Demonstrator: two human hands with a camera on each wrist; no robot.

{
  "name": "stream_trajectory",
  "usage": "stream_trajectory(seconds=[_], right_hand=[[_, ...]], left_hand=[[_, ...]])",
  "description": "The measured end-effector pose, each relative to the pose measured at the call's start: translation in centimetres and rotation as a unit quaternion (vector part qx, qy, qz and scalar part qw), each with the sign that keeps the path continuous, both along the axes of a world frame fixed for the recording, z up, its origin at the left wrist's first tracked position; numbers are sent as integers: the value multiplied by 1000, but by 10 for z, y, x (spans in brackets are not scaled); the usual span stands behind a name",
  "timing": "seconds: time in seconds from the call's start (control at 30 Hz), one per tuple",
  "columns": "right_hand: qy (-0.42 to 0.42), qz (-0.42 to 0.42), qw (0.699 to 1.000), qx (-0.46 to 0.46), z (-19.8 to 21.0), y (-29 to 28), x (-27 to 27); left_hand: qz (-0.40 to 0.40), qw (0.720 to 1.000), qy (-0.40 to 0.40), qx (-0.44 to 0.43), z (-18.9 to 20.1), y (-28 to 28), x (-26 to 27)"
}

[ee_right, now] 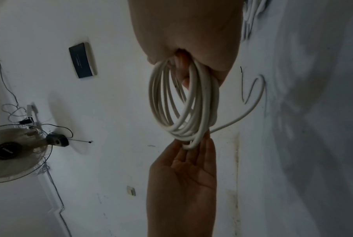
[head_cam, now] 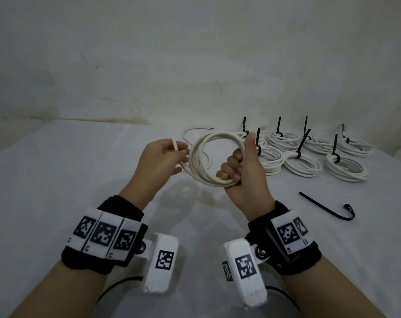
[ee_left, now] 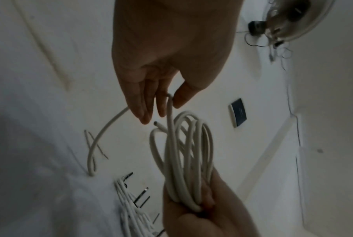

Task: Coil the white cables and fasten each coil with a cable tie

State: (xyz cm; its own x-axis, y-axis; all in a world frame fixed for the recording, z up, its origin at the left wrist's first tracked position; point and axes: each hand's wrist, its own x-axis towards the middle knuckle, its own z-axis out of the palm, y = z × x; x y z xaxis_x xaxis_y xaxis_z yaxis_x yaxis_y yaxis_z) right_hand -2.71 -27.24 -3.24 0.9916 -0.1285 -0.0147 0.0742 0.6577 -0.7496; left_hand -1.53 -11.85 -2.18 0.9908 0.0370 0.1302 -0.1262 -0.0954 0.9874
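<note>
My right hand (head_cam: 231, 171) grips a white cable coil (head_cam: 195, 157) of several loops at its lower right, thumb up, above the table. The same grip shows in the right wrist view, where the right hand (ee_right: 183, 69) closes round the coil (ee_right: 181, 104). My left hand (head_cam: 181, 154) pinches the cable's free end (head_cam: 175, 145) at the coil's left side. The left wrist view shows my left hand (ee_left: 167, 105) holding that strand between thumb and finger over the coil (ee_left: 183, 160). A loose black cable tie (head_cam: 325, 207) lies on the table to the right.
Several tied coils (head_cam: 346, 166) with black ties sticking up sit at the back right of the white table (head_cam: 57, 180). Another loose white cable (head_cam: 188, 134) lies behind the held coil. A wall rises close behind the table.
</note>
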Motion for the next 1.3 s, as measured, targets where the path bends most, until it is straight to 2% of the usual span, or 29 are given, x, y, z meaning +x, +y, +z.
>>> stream_trajectory(seconds=[0.17,0.27,0.37,0.6,0.73,0.93,1.03,1.17,1.23,1.3], right_hand=[[32,35,999,-17,-3,3,-1],[44,42,998,-30,-2,2,-2],[51,57,995,-60,-1,2,-3],[28,88,984,-154,0,3,-6],[31,109,974,-195,0,2,-6],[-13,113,956,-271,1,6,-10],[-35,89,950,-297,3,9,-12],[-81,72,941,-320,3,12,-13],[-114,49,919,-374,3,12,-11],[-148,45,887,-435,4,9,-6]], left_hand=[[-3,998,-66,-10,-1,-1,2],[-41,991,-119,37,-1,-1,-1],[-71,984,-131,102,-4,-3,-3],[-59,965,-198,164,-2,6,-5],[-105,965,-167,174,-2,5,-4],[-168,964,-121,170,-1,3,-8],[-209,965,-102,125,4,4,-12],[-210,976,-47,32,6,2,-12],[-210,977,-21,-1,7,1,-14],[-222,975,-12,4,10,1,-16]])
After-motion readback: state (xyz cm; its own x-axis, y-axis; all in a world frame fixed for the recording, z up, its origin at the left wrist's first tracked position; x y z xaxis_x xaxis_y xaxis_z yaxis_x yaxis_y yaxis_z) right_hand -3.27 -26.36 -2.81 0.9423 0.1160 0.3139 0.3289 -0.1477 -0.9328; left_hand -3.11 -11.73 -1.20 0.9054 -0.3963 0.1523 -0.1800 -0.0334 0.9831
